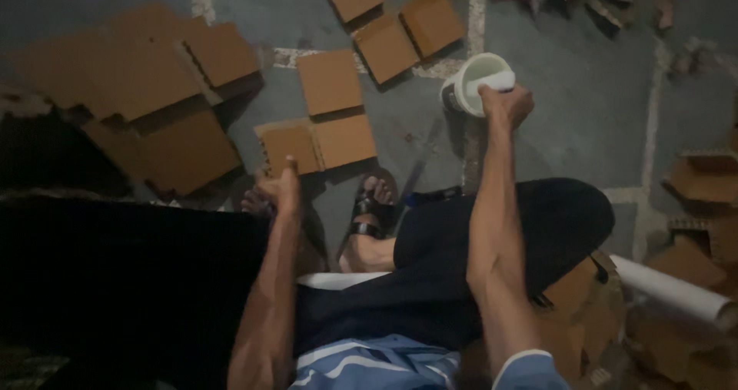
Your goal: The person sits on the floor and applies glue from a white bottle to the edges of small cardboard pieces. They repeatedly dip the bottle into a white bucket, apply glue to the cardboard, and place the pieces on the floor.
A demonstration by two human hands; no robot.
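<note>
Grey concrete floor (584,113) lies strewn with cardboard squares (329,81). Right hand (503,104) clasps the rim of a tilted white tub (475,79) standing on the floor ahead of the knee, steadying it. Left hand (281,184) reaches towards a square (290,146); its grip cannot be told.

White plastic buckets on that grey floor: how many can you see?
1. A round white plastic bucket stands on the grey concrete floor at upper centre-right, and the right hand grips its near rim. Others may be hidden in the dark left side.
</note>
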